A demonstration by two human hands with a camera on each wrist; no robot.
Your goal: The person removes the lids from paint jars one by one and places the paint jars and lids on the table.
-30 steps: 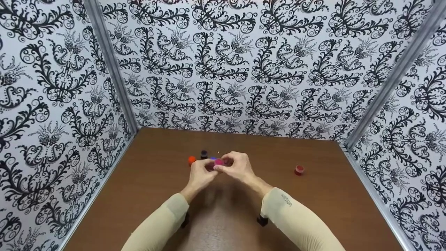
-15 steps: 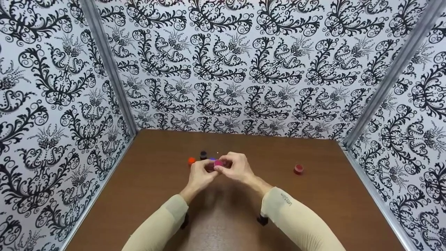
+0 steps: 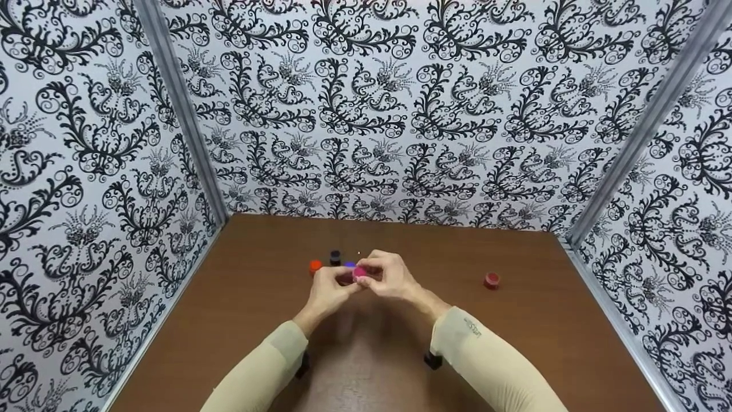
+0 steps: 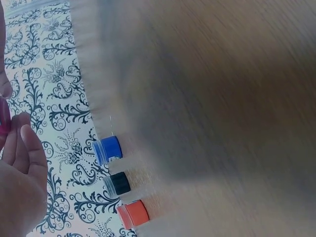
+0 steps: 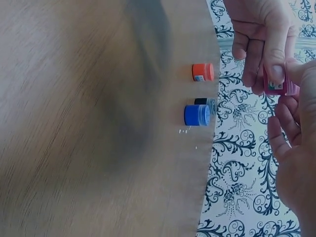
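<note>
Both hands hold a small pink paint jar (image 3: 359,272) between them, raised over the table. My left hand (image 3: 330,290) grips the jar's body, its thumb pressed on the label in the right wrist view. Thumb and fingers of my right hand (image 3: 393,278) pinch the jar's lid end (image 5: 291,89). In the left wrist view only a sliver of the pink jar (image 4: 4,116) shows at the left edge. Just beyond the hands stand an orange paint jar (image 3: 315,266), a black paint jar (image 3: 335,258) and a blue paint jar (image 3: 350,265), the blue one partly hidden.
A red paint jar (image 3: 491,280) stands alone on the right of the brown wooden table (image 3: 257,320). Patterned walls (image 3: 389,114) with grey metal posts (image 3: 186,114) enclose the back and sides. Small white specks (image 5: 183,131) lie near the blue jar.
The fingers of my right hand have shifted slightly and wrap closer round the pink jar's lid end. My left hand keeps its hold, and the jars on the table stay put.
</note>
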